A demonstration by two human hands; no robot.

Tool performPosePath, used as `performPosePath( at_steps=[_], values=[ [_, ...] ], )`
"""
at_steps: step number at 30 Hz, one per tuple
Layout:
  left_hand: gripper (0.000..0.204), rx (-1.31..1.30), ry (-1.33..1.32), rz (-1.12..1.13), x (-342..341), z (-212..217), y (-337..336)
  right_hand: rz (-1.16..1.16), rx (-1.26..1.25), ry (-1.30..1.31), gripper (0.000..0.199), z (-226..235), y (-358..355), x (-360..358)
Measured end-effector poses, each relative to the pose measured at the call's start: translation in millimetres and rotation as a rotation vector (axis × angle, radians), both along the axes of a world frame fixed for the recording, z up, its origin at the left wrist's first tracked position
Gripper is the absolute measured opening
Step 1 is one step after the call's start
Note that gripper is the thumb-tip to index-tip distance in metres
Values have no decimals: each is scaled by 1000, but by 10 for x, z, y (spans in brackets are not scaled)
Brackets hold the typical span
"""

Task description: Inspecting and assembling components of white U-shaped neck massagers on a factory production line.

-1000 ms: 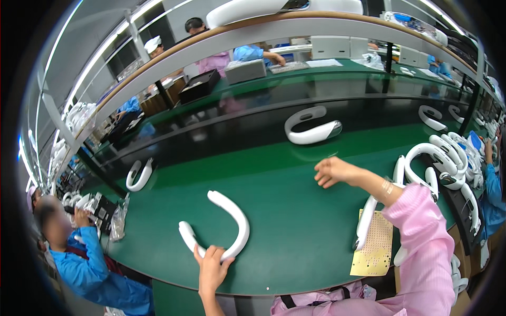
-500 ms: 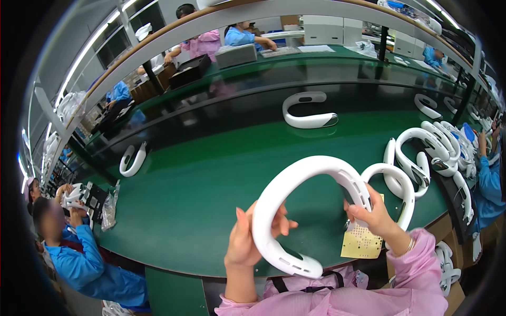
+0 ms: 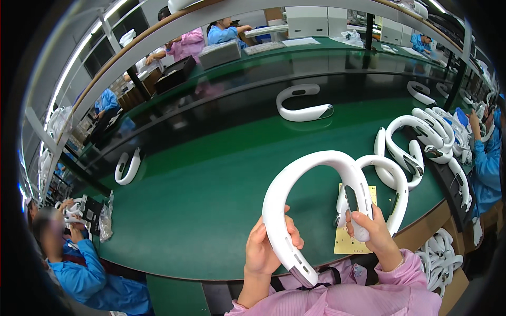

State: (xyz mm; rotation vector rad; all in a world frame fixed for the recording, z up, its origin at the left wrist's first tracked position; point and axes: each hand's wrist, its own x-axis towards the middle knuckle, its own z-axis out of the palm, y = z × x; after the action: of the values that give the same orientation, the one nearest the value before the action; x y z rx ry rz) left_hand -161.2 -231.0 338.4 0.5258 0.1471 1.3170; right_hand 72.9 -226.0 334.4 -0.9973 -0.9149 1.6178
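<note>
A white U-shaped neck fan is held up in front of me, its curve at the top and its two ends pointing down. My left hand is wrapped round its left arm, the fingers showing on the inner side. My right hand grips the other end, thumb on the slotted outer face. Just behind the right hand, another neck fan rests on the green table. A yellow sheet with small marks lies beneath the held fan's right end, partly covered by a white part.
Several neck fans are piled at the right, beside a black strip. Single ones lie at the far middle and far left. A box of white parts stands low right. Co-workers in blue sit on both sides; a rail crosses above.
The held neck fan has been turned, its right end now pointing down and its left end showing a grey tip. Both hands shifted with it. The whole view moved slightly.
</note>
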Motion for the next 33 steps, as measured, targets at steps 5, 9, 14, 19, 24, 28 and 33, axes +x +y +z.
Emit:
performPosePath(
  at_steps=[5, 9, 14, 19, 24, 28, 33],
  values=[
    [46, -20, -8, -7, 34, 88, 24, 11, -71, 30, 33, 63, 0, -65],
    [43, -103, 170, 164, 227, 415, 31, 90, -199, 128, 37, -17, 49, -110],
    [43, -153, 460, 316, 419, 792, 40, 151, -245, 168, 42, -93, 111, -252],
    [42, -177, 622, 333, 559, 904, 25, 222, -310, 156, 41, -150, 165, -251],
    [43, -182, 656, 318, 548, 924, 8, 256, -301, 173, 42, -184, 184, -268],
    [43, -172, 654, 318, 543, 891, 10, 220, -305, 139, 42, -163, 188, -280],
    [42, -178, 600, 334, 503, 898, -12, 116, -149, -82, 40, -83, 160, -326]
  ],
)
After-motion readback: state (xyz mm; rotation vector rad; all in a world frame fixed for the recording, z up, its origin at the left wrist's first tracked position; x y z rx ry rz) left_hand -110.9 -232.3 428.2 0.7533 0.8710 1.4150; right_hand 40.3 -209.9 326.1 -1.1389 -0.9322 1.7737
